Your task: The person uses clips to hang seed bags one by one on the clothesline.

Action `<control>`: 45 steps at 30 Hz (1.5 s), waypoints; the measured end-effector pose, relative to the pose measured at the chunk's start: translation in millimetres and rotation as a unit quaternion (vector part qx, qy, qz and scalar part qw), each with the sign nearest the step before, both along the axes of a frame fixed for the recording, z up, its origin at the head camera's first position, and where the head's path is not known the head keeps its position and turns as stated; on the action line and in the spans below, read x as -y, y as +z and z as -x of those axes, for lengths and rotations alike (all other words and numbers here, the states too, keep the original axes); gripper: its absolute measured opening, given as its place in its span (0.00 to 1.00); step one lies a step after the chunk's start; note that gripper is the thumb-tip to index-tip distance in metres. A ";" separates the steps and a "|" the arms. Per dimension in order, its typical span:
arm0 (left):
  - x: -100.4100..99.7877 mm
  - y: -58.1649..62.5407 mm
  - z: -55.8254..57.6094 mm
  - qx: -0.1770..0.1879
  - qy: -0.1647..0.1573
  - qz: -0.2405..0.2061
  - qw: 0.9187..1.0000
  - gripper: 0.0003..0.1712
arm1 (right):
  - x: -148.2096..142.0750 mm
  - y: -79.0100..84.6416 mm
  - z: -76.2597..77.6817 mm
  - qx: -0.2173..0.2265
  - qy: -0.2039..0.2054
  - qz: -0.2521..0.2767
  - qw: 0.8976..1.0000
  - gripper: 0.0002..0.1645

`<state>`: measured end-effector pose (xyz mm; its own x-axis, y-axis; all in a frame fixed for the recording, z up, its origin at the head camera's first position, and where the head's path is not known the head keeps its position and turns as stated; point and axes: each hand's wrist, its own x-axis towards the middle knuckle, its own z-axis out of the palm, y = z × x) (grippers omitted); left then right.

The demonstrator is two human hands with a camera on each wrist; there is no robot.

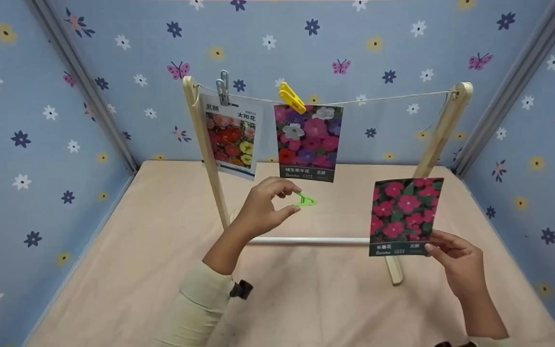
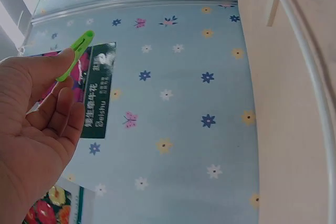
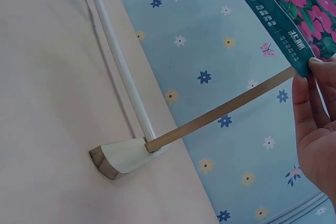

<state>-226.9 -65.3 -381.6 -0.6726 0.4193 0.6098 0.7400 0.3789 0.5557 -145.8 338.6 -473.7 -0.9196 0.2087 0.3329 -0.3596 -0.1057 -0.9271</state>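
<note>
Between thumb and fingertips my left hand (image 1: 269,206) pinches a green clothespin (image 1: 307,200), below and in front of the line. My right hand (image 1: 463,262) holds a seed packet with pink flowers (image 1: 404,212) by its lower right corner, upright in front of the right post. On the string (image 1: 378,100) hangs a packet with mixed purple, pink and white flowers (image 1: 310,137), under a yellow clothespin (image 1: 292,98). Farther left, a grey clothespin (image 1: 223,88) grips a white-bordered packet (image 1: 239,156), partly behind the left post. The left wrist view shows the green clothespin (image 2: 77,53) overlapping the purple-flowered packet.
Two wooden posts, left (image 1: 210,159) and right (image 1: 439,132), carry the string. A white rod (image 1: 316,240) joins them low down, and the right post has a wooden foot (image 1: 393,271). Flower-patterned panels surround the pale tabletop (image 1: 128,270).
</note>
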 end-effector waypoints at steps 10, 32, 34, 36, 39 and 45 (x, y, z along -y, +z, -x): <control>-12.4 31.0 7.6 -0.039 -0.010 -0.012 0.999 0.17 | 4.5 8.5 5.6 -0.017 -0.005 -0.026 1.000 0.15; -49.1 114.8 19.0 -0.051 -0.046 0.016 0.997 0.18 | 17.8 38.6 24.3 -0.038 -0.047 -0.054 0.997 0.15; -52.5 120.6 20.1 -0.053 -0.043 0.017 0.998 0.18 | 19.0 41.5 26.0 -0.035 -0.049 -0.056 0.997 0.14; -55.6 126.2 21.4 -0.051 -0.041 0.013 0.998 0.17 | 20.1 44.8 27.7 -0.035 -0.049 -0.056 0.997 0.14; -60.2 132.7 23.7 -0.040 -0.039 0.001 0.998 0.17 | 21.0 48.0 29.2 -0.041 -0.047 -0.054 0.997 0.13; -68.5 145.3 30.7 -0.019 -0.023 -0.022 0.999 0.12 | 22.7 53.3 34.6 -0.061 -0.039 -0.050 0.996 0.13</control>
<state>-257.6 3.1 -236.4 -0.6295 0.4213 0.6529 0.7768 0.3198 0.5425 -180.5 315.9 -420.5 -0.8532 0.2376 0.4644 -0.4744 0.0171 -0.8802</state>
